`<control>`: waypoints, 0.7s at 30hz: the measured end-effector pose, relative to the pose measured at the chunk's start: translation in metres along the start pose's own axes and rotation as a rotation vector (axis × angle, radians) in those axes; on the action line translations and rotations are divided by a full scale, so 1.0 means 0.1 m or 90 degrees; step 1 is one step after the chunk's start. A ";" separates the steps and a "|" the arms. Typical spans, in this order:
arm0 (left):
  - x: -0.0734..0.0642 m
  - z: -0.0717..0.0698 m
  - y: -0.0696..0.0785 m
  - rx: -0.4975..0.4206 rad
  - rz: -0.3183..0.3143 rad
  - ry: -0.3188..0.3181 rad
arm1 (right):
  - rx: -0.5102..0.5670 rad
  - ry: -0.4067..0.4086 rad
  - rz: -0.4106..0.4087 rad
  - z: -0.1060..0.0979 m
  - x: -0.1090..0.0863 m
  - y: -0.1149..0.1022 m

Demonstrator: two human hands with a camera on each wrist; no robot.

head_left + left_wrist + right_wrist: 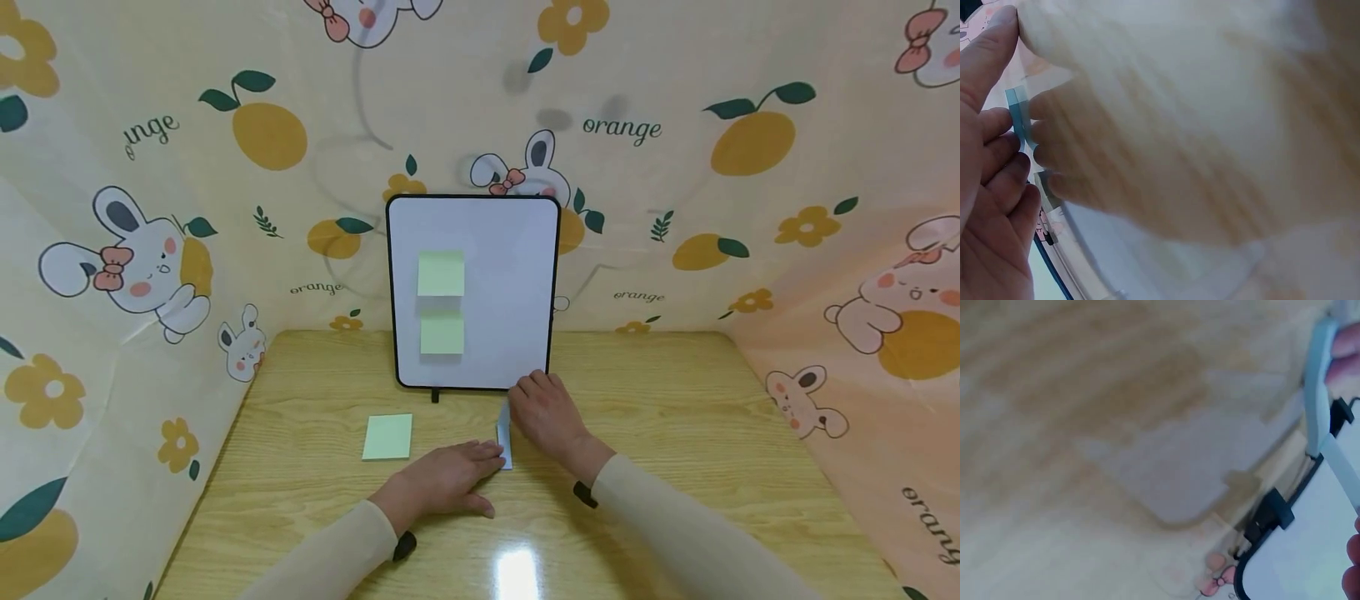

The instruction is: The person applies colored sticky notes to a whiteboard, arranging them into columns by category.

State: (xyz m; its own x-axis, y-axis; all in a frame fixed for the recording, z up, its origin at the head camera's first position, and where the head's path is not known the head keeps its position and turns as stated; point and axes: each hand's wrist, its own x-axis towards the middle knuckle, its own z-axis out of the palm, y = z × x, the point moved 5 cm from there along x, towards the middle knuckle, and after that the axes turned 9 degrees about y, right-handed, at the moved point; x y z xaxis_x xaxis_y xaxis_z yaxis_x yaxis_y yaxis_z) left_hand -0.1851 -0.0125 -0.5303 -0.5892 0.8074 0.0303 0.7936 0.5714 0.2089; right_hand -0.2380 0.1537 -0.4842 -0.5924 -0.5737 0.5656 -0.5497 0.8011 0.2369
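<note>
Both hands are at a light blue sticky note pad on the table, in front of the whiteboard. My left hand lies palm down, with its fingertips resting on the pad's near left edge. The right hand pinches the far end of a blue sticky note, which bends up from the pad and is partly hidden by the fingers in the head view. Two pale green sticky notes, an upper one and a lower one, are on the board's left half.
A pale green sticky note pad lies on the wooden table, left of the hands. The whiteboard stands upright on small black feet. Behind and at both sides hangs a printed cloth with rabbits and oranges.
</note>
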 end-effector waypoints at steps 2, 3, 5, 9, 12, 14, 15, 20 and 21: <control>0.00 0.00 0.00 -0.001 -0.001 0.000 | 0.010 0.011 0.012 -0.04 0.04 0.05; 0.00 0.01 0.00 -0.001 -0.001 0.000 | 0.015 0.018 0.017 -0.06 0.07 0.07; 0.01 0.01 0.00 -0.004 -0.003 -0.003 | 0.027 0.040 0.023 -0.13 0.14 0.13; 0.00 0.00 -0.01 -0.019 -0.013 -0.012 | 0.028 0.112 0.023 -0.31 0.35 0.30; -0.01 0.01 -0.01 -0.037 -0.020 -0.015 | 0.005 0.173 0.020 -0.45 0.54 0.44; -0.01 0.01 -0.01 -0.045 -0.021 -0.016 | -0.017 0.216 0.018 -0.54 0.68 0.53; -0.01 0.02 -0.01 -0.049 -0.021 -0.015 | -0.028 0.237 0.016 -0.59 0.75 0.57; -0.01 0.03 -0.02 -0.061 -0.017 -0.010 | -0.070 0.325 0.005 -0.74 1.03 0.72; -0.01 0.03 -0.02 -0.064 -0.015 -0.010 | -0.077 0.336 0.001 -0.76 1.07 0.74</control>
State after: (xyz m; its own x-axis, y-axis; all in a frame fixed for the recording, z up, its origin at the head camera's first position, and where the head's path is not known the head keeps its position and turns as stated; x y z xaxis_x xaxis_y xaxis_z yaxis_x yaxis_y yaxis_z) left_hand -0.1854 -0.0137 -0.5334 -0.6048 0.7963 0.0097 0.7598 0.5733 0.3067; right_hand -0.2974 0.1646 -0.3465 -0.1991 -0.4341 0.8786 -0.4595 0.8332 0.3076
